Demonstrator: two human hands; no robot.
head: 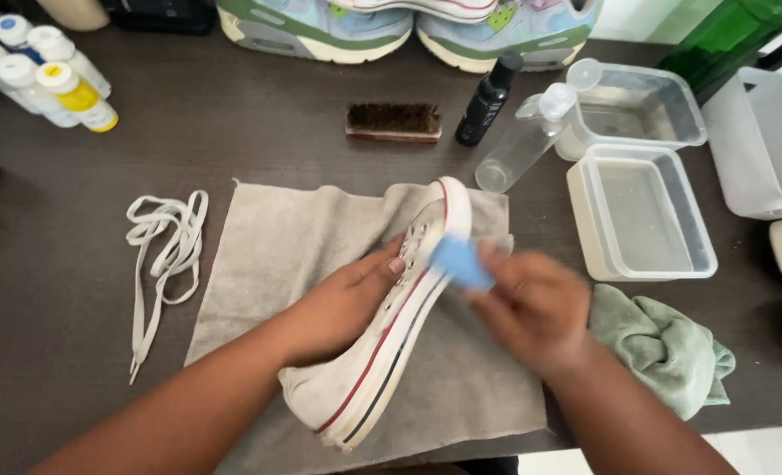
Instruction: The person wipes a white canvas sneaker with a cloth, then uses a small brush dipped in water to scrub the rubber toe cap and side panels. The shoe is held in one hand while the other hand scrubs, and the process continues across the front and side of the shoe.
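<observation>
A white canvas sneaker (382, 352) with red and dark stripes along its sole lies tilted on its side on a grey towel (272, 255). My left hand (347, 299) grips the sneaker from the left, fingers over the eyelets. My right hand (536, 308), blurred by motion, holds a small blue sponge (461, 261) pressed against the sole edge near the toe. The sneaker has no laces; white laces (167, 246) lie to the left of the towel.
At the back of the dark table (48, 290) lie a wooden brush (393, 121), a black bottle (489, 98), a clear pump bottle (523, 141) and a pair of coloured sneakers (408, 26). Two clear tubs (646, 211) stand right, a green cloth (668, 347) below them, paint bottles (48, 79) far left.
</observation>
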